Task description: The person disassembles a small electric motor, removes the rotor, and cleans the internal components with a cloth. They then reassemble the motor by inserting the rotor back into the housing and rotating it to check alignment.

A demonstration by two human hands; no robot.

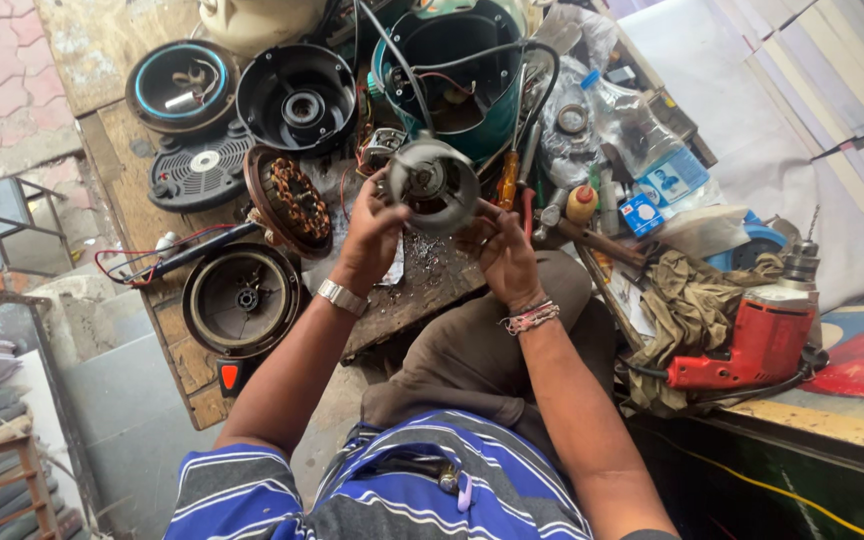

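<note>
both hands, left (370, 232) and right (500, 250), grip the round motor housing (434, 183) over the crowded bench edge (422, 300)

A single head-worn camera looks steeply down from above the person's chest, close over the lap. It faces toward twelve o'clock across the wooden workbench (132, 215), with pavement at ten o'clock and a red drill (757, 345) at three o'clock.

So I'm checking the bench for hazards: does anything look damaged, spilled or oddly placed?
Nothing looks broken or spilled. The red drill lies on its side on a crumpled rag near the bench edge. Both hands, left and right, hold a round metal motor part.
</note>
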